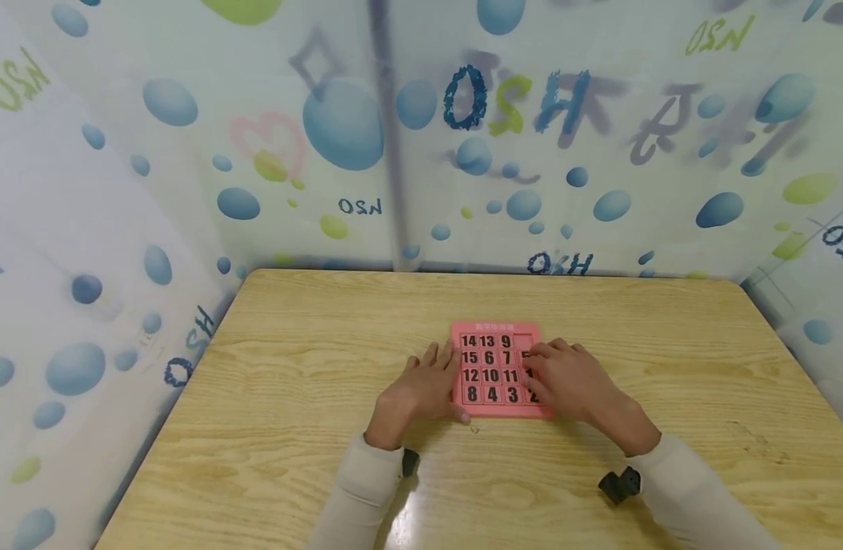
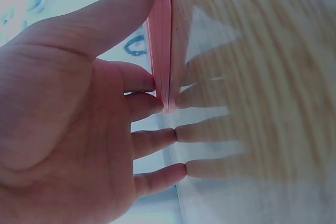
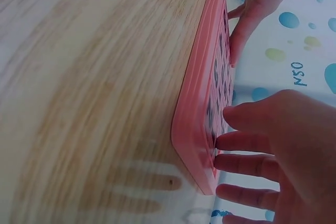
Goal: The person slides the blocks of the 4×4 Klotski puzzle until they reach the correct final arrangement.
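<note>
A pink sliding number puzzle (image 1: pixel 497 410) lies flat on the wooden table, with black numbers on its square tiles. Its top right slot holds no tile. My left hand (image 1: pixel 428 387) rests along the puzzle's left side, thumb at the lower left corner. In the left wrist view, the fingers (image 2: pixel 152 142) of that hand are spread, some touching the pink frame and others the tabletop. Over the right column is my right hand (image 1: pixel 578 382), its fingertips on the tiles and partly hiding their numbers. The right wrist view shows its fingers (image 3: pixel 247 165) extended toward the tile face.
The wooden table (image 1: pixel 291 359) stands against a white wall covering (image 1: pixel 421 183) printed with blue and green drops. Dark wrist devices (image 1: pixel 621 485) sit at both cuffs. Faint marks (image 1: pixel 758 439) show on the tabletop at the right.
</note>
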{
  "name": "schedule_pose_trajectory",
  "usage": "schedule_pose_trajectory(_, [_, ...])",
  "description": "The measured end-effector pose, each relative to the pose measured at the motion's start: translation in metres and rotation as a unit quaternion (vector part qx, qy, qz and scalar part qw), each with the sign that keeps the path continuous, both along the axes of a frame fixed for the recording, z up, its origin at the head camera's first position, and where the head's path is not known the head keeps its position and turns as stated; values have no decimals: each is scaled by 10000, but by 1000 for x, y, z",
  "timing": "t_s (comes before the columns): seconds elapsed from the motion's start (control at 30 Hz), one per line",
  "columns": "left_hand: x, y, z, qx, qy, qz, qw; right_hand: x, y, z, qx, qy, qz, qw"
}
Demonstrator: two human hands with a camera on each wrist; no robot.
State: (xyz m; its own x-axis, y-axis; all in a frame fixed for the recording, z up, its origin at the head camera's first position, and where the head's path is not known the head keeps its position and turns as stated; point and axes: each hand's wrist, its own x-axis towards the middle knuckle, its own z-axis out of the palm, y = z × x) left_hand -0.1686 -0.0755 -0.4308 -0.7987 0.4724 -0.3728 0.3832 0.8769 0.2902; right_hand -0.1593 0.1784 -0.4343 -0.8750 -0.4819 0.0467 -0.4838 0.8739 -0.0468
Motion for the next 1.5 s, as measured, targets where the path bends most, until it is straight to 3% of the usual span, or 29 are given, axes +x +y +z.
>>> schedule_pose_trajectory(0.53, [0, 0, -1, 16, -51, 30, 10000, -3, -2, -3, 90, -185, -257, 9995])
schedule_pose_trajectory(1.5, [0, 0, -1, 63, -54, 37, 10000, -10, 0, -8, 22, -77, -266, 9996])
